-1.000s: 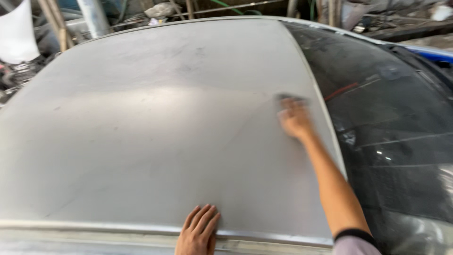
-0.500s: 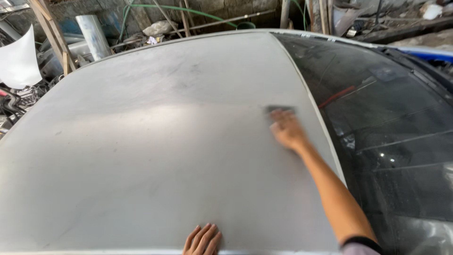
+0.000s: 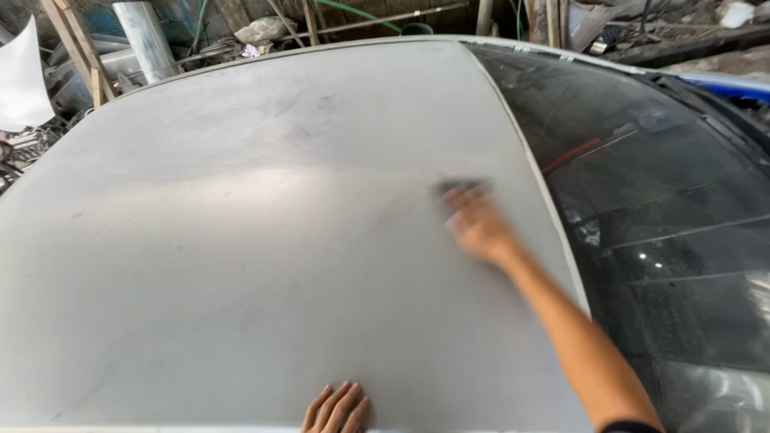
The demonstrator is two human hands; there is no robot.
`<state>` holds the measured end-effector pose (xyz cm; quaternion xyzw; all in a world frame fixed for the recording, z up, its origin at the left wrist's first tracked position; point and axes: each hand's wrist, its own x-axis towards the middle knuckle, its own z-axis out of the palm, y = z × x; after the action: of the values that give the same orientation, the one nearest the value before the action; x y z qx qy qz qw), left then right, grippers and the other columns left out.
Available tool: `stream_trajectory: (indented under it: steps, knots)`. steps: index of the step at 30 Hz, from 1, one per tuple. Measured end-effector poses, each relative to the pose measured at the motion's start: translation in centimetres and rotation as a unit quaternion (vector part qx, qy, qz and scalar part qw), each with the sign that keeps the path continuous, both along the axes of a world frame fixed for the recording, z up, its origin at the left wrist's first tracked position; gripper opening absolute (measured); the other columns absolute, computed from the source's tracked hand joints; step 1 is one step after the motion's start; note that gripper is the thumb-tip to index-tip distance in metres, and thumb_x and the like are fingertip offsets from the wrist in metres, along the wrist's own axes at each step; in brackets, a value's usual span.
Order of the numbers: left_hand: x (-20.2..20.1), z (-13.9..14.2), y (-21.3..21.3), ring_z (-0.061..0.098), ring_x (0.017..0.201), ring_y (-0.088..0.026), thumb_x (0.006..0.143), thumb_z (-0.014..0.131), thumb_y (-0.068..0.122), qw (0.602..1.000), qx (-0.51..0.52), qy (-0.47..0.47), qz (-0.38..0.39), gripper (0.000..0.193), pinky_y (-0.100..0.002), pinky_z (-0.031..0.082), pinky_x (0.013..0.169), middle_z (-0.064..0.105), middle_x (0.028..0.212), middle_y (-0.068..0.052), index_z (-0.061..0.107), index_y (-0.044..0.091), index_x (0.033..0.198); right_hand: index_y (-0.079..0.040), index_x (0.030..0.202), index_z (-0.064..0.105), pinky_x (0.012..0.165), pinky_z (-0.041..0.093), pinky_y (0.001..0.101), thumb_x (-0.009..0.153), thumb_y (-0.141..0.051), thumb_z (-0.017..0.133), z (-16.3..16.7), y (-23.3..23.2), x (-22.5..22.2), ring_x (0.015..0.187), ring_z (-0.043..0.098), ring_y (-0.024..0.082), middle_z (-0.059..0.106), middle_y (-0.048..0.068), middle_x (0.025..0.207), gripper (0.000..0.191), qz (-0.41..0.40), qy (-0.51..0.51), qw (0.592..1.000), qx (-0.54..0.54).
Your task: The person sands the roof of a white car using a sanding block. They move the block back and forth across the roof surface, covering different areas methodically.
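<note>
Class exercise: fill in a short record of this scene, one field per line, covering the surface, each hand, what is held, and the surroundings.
Surface: grey car roof, dull and dusty
Right hand: right hand stretched out, blurred, pressing flat on the roof near its edge
Held: dark sanding pad under the fingers
Left hand: left hand flat on the near edge, holding nothing
Beside roof: dark windscreen
Background: wooden planks, metal pipe, green hose

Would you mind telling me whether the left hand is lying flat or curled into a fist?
Flat: the left hand rests on the grey car roof with its fingers spread.
</note>
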<state>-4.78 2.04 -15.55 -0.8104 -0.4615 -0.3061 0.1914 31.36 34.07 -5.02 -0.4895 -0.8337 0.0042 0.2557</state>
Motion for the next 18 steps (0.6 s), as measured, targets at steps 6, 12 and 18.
stream_trajectory:
  steps: [6, 12, 18]
  knots:
    - [-0.2, 0.9, -0.1, 0.070, 0.116, -0.020, 0.091, 0.058, 0.017, 0.999, -0.032, 0.018, 0.022, 0.026, -0.045, 0.052, 0.102, 0.075, 0.119, -0.002, 0.079, 0.020, 0.105, -0.010, 0.158, 0.032, 0.122, 0.010, 0.0568, 0.105, -0.041, 0.028, 1.5, 7.2, -4.3, 0.151, 0.019, 0.044, 0.027, 0.016, 0.165, 0.061, -0.122, -0.028, 0.992, -0.018]
    - [2.1, -2.4, 1.8, 0.070, 0.102, -0.012, 0.092, 0.063, 0.029, 0.986, 0.124, -0.071, 0.081, 0.008, -0.040, 0.054, 0.096, 0.076, 0.102, 0.008, 0.070, 0.029, 0.087, -0.025, 0.157, 0.040, 0.124, 0.014, 0.0511, 0.102, -0.044, 0.045, -2.1, -6.4, -11.2, 0.154, 0.020, 0.037, 0.029, 0.004, 0.167, 0.059, 0.216, -0.053, 0.973, -0.056]
    - [1.8, -3.6, 2.7, 0.068, 0.099, -0.013, 0.099, 0.061, 0.035, 0.972, 0.221, -0.047, 0.069, 0.007, -0.043, 0.052, 0.094, 0.071, 0.103, 0.009, 0.065, 0.030, 0.097, -0.021, 0.157, 0.037, 0.126, 0.016, 0.0520, 0.104, -0.041, 0.038, 2.9, 7.8, 4.2, 0.153, 0.022, 0.042, 0.030, 0.008, 0.167, 0.057, -0.209, 0.034, 0.965, -0.154]
